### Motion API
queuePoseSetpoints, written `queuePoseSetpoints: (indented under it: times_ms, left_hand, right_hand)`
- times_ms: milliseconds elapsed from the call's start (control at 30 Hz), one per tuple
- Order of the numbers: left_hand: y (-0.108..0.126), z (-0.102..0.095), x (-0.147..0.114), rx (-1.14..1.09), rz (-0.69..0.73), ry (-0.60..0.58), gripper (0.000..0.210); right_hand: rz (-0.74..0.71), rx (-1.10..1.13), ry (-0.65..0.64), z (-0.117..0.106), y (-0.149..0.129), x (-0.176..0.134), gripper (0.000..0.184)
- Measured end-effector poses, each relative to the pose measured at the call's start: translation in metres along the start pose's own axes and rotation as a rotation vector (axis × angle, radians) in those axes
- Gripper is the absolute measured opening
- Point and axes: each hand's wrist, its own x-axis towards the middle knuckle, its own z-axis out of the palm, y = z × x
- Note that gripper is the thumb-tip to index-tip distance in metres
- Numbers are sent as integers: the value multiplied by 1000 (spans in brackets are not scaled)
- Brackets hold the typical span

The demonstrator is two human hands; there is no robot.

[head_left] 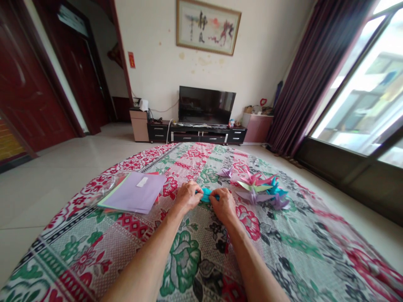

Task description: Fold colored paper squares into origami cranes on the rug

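Observation:
Between my two hands, just above or on the patterned tablecloth, is a small piece of folded blue paper (205, 195). My left hand (188, 196) pinches its left side between thumb and fingers. On the opposite side, my right hand (224, 203) has its fingers closed on the paper's right end. The exact folds are partly covered by my fingers. To the right lies a cluster of folded paper cranes (256, 186) in pink, green, blue and purple. A single purple paper crane (227, 172) sits a little apart, farther back.
A stack of coloured paper sheets (134, 193), purple on top with a small white piece, lies left of my hands beside a crumpled clear plastic bag (105, 188). The floral tablecloth (181, 264) covers a round table. Beyond it stand a television (207, 105) and a low black cabinet (198, 135).

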Motion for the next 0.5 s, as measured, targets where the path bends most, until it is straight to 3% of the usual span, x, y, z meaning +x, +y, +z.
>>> queuePoseSetpoints:
  times_ms: [500]
  left_hand:
    - [-9,4,4,-36,40,-1,22]
  right_hand:
    - [-50,58,18,-7,10,5,10]
